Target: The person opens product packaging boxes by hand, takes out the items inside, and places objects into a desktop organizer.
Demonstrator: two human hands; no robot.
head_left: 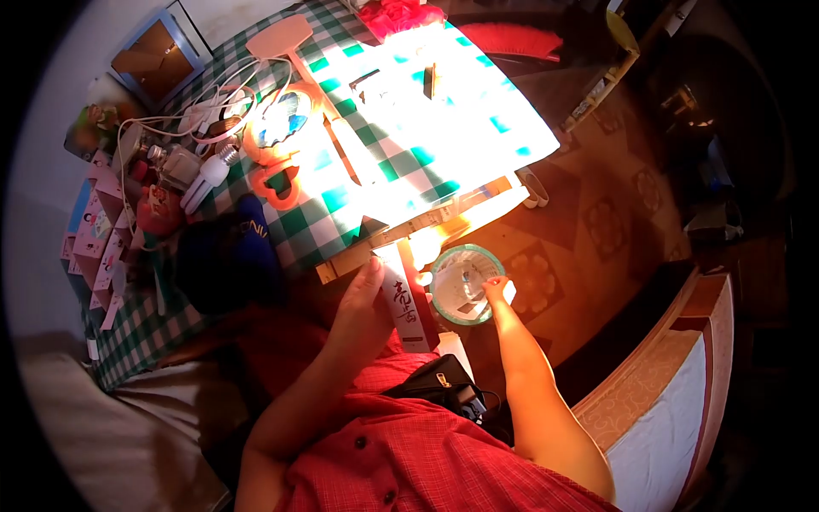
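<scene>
My left hand is closed around a long narrow box with dark characters on its white face, held at the near edge of the table. To its right, my right hand is closed over the right side of a round bin with a green rim. A small pale piece shows at its fingers, too small to name. Inside the bin lies pale, crumpled material. Below the box, a black bag with a zip rests on my lap against the red checked clothing.
The table with a green-and-white checked cloth carries an orange heart-handled object, a pink fly swatter, cables, a white bulb and a dark blue cap. A cushioned seat edge stands at the right.
</scene>
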